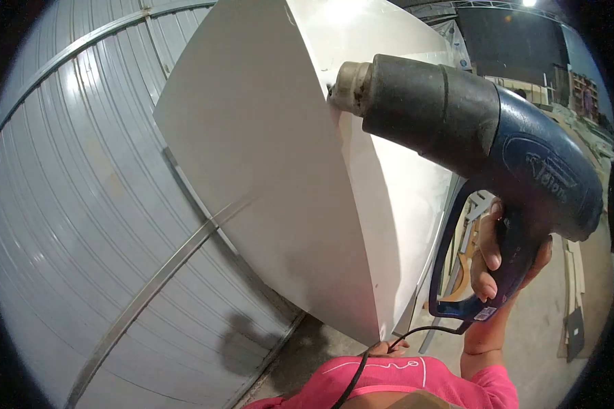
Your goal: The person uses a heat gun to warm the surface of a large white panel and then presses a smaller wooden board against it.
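Observation:
A dark blue heat gun [539, 150] with a black barrel and a metal nozzle fills the upper right. My right hand [501, 259] is wrapped round its handle. The nozzle points left, at or very near the upper edge of a large white panelled box [266, 170]; whether it touches is unclear. Low in the view, my left hand [389, 349] shows only in part, by the box's bottom corner, with its fingers mostly hidden. A black cable [416, 330] runs from the handle down past this hand and across the pink shirt.
On the left stands a corrugated metal wall [89, 204] with a metal strip [143, 296] across it. Long pieces of material [574, 293] lie on the floor at the right. A dark panel [512, 44] and a building are farther back.

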Action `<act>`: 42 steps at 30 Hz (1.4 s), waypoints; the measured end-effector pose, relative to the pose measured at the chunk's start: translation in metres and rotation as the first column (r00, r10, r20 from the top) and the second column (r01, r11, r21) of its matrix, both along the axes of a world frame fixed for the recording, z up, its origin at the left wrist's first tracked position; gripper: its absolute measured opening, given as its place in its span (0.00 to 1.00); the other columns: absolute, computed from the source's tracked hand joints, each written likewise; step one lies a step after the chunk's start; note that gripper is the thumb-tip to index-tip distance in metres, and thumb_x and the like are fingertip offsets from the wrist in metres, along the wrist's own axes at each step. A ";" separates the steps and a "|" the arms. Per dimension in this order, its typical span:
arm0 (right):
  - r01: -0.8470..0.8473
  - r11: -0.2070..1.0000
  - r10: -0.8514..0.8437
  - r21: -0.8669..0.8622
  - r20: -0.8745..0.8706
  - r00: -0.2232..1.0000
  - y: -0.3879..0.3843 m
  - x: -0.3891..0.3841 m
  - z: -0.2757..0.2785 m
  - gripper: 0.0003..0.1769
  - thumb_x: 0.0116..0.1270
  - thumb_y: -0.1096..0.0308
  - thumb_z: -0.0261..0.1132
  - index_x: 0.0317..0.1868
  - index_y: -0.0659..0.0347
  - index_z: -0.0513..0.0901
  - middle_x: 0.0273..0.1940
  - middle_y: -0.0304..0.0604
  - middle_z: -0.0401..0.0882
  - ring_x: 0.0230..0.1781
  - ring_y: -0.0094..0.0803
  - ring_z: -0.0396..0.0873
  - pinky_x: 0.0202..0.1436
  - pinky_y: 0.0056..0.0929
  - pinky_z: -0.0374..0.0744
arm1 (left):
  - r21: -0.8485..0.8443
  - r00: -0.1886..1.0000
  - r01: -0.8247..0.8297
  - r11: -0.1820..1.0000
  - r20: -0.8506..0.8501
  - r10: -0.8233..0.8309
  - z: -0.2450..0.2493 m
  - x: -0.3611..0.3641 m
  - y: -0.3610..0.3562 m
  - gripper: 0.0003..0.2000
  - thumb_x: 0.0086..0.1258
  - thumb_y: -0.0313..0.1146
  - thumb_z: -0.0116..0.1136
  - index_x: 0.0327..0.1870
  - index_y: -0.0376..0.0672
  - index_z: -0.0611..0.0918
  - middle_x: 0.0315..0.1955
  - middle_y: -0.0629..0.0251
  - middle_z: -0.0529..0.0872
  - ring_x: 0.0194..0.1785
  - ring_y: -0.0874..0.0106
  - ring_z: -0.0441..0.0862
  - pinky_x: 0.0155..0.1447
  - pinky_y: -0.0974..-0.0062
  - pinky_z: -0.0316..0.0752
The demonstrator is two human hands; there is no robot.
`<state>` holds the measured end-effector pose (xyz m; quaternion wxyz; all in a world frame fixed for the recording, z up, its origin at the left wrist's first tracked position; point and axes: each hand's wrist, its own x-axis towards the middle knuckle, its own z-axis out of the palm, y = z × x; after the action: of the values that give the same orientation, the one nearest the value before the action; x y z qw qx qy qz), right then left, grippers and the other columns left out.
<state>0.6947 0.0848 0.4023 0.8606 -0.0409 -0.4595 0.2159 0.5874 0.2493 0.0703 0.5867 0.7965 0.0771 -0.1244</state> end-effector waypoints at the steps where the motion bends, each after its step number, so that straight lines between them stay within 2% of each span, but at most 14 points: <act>1: -0.002 1.000 0.002 0.005 -0.043 0.999 0.001 0.001 -0.002 0.44 0.59 0.45 0.61 0.60 0.75 0.55 0.29 0.62 0.70 0.08 0.40 0.71 0.08 0.28 0.76 | -0.003 1.000 -0.008 1.000 0.004 0.008 -0.001 0.003 0.000 0.20 0.68 0.45 0.52 0.55 0.43 0.75 0.32 0.69 0.78 0.35 0.77 0.73 0.42 0.77 0.69; 2: -0.008 1.000 0.008 0.002 -0.043 0.999 0.001 0.006 -0.007 0.44 0.59 0.45 0.61 0.60 0.75 0.55 0.29 0.62 0.70 0.08 0.40 0.71 0.08 0.28 0.76 | -0.008 1.000 -0.017 1.000 0.004 0.018 -0.003 0.004 -0.003 0.20 0.68 0.45 0.52 0.55 0.43 0.75 0.32 0.69 0.78 0.35 0.77 0.73 0.42 0.77 0.69; 4: -0.132 0.991 0.132 0.007 0.019 0.991 0.002 0.017 -0.019 0.44 0.59 0.45 0.61 0.60 0.75 0.55 0.30 0.63 0.70 0.09 0.40 0.72 0.08 0.28 0.76 | -0.018 0.999 -0.039 0.999 -0.006 0.039 -0.009 0.003 -0.011 0.20 0.68 0.45 0.52 0.55 0.43 0.75 0.32 0.69 0.78 0.35 0.77 0.73 0.42 0.77 0.69; 8: -0.125 0.992 0.125 -0.015 -0.014 0.992 -0.005 0.037 -0.036 0.44 0.58 0.45 0.62 0.59 0.76 0.57 0.30 0.62 0.71 0.09 0.39 0.72 0.10 0.27 0.77 | -0.009 0.996 -0.086 0.996 -0.008 0.086 -0.013 0.022 -0.019 0.20 0.68 0.45 0.52 0.55 0.43 0.75 0.32 0.69 0.78 0.35 0.77 0.73 0.42 0.77 0.69; 10: -0.027 0.997 0.014 -0.074 -0.169 0.985 -0.012 0.054 -0.039 0.43 0.58 0.45 0.62 0.57 0.78 0.59 0.29 0.59 0.71 0.11 0.38 0.73 0.12 0.26 0.78 | -0.012 0.993 -0.120 0.993 0.000 0.120 -0.014 0.041 -0.029 0.20 0.68 0.45 0.52 0.55 0.43 0.75 0.32 0.69 0.78 0.35 0.77 0.73 0.42 0.77 0.69; 11: -0.044 0.996 0.031 -0.076 -0.165 0.986 -0.015 0.064 -0.038 0.43 0.58 0.45 0.62 0.57 0.78 0.59 0.29 0.59 0.71 0.11 0.38 0.73 0.12 0.26 0.78 | -0.016 0.990 -0.140 0.990 0.005 0.140 -0.016 0.050 -0.035 0.20 0.68 0.45 0.52 0.55 0.43 0.75 0.32 0.69 0.78 0.35 0.77 0.73 0.42 0.77 0.69; 13: 0.089 0.980 -0.102 -0.179 -0.067 0.993 -0.022 0.090 -0.024 0.42 0.59 0.47 0.61 0.56 0.78 0.60 0.28 0.56 0.71 0.12 0.37 0.74 0.13 0.25 0.78 | -0.035 0.981 -0.192 0.981 0.006 0.192 -0.014 0.069 -0.054 0.20 0.68 0.45 0.52 0.55 0.43 0.75 0.32 0.69 0.78 0.35 0.78 0.73 0.42 0.77 0.69; 16: 0.099 0.976 -0.118 -0.196 -0.088 0.989 -0.024 0.130 -0.010 0.41 0.59 0.46 0.60 0.56 0.78 0.60 0.27 0.55 0.71 0.12 0.36 0.74 0.13 0.24 0.78 | -0.055 0.962 -0.270 0.961 0.013 0.271 -0.009 0.103 -0.073 0.20 0.68 0.45 0.52 0.55 0.43 0.75 0.32 0.69 0.78 0.35 0.78 0.73 0.42 0.77 0.69; 18: 0.068 0.977 -0.084 -0.200 -0.072 0.994 -0.025 0.157 -0.003 0.41 0.60 0.45 0.59 0.56 0.78 0.60 0.28 0.55 0.70 0.12 0.35 0.74 0.13 0.24 0.78 | -0.072 0.945 -0.325 0.943 0.002 0.326 -0.009 0.118 -0.089 0.19 0.68 0.45 0.52 0.55 0.43 0.75 0.32 0.69 0.78 0.35 0.78 0.73 0.42 0.77 0.69; 20: -0.006 0.989 0.002 -0.146 -0.022 1.000 -0.026 0.175 0.006 0.37 0.65 0.50 0.57 0.57 0.78 0.57 0.29 0.52 0.69 0.13 0.34 0.74 0.13 0.22 0.78 | -0.078 0.924 -0.382 0.921 -0.007 0.382 -0.009 0.128 -0.101 0.19 0.68 0.45 0.52 0.55 0.43 0.75 0.31 0.69 0.78 0.35 0.78 0.73 0.42 0.77 0.69; 25: -0.006 0.973 0.005 -0.229 -0.001 1.000 -0.011 0.201 0.022 0.38 0.63 0.48 0.57 0.55 0.80 0.60 0.26 0.50 0.70 0.11 0.32 0.74 0.12 0.20 0.77 | -0.122 0.864 -0.502 0.856 -0.011 0.504 -0.016 0.155 -0.132 0.19 0.68 0.45 0.52 0.55 0.43 0.75 0.31 0.69 0.78 0.35 0.78 0.73 0.41 0.77 0.69; 29: -0.078 0.965 0.087 -0.250 0.025 0.996 0.004 0.214 0.031 0.36 0.64 0.49 0.56 0.54 0.79 0.61 0.27 0.51 0.71 0.12 0.33 0.75 0.13 0.19 0.78 | -0.133 0.809 -0.583 0.801 -0.006 0.588 -0.011 0.162 -0.144 0.19 0.68 0.45 0.52 0.55 0.43 0.75 0.31 0.69 0.78 0.34 0.78 0.73 0.41 0.78 0.69; 35: -0.151 0.964 0.171 -0.220 0.075 0.982 0.006 0.222 0.036 0.36 0.65 0.49 0.55 0.54 0.80 0.61 0.27 0.52 0.71 0.12 0.32 0.76 0.14 0.19 0.80 | -0.121 0.756 -0.649 0.751 0.004 0.654 -0.004 0.161 -0.155 0.19 0.68 0.45 0.52 0.55 0.43 0.75 0.31 0.69 0.78 0.34 0.78 0.73 0.41 0.78 0.69; 42: -0.217 0.956 0.246 -0.198 0.139 0.959 -0.024 0.225 0.015 0.35 0.66 0.48 0.52 0.54 0.78 0.64 0.30 0.52 0.73 0.16 0.32 0.78 0.18 0.22 0.81 | -0.095 0.717 -0.692 0.715 0.018 0.697 -0.024 0.156 -0.180 0.19 0.68 0.45 0.52 0.54 0.43 0.75 0.31 0.69 0.78 0.34 0.78 0.73 0.41 0.78 0.69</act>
<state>0.9195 0.0611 0.4169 0.7819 -0.0819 -0.5080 0.3520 0.7436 0.0697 0.0463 0.6243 0.6877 0.3496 0.1227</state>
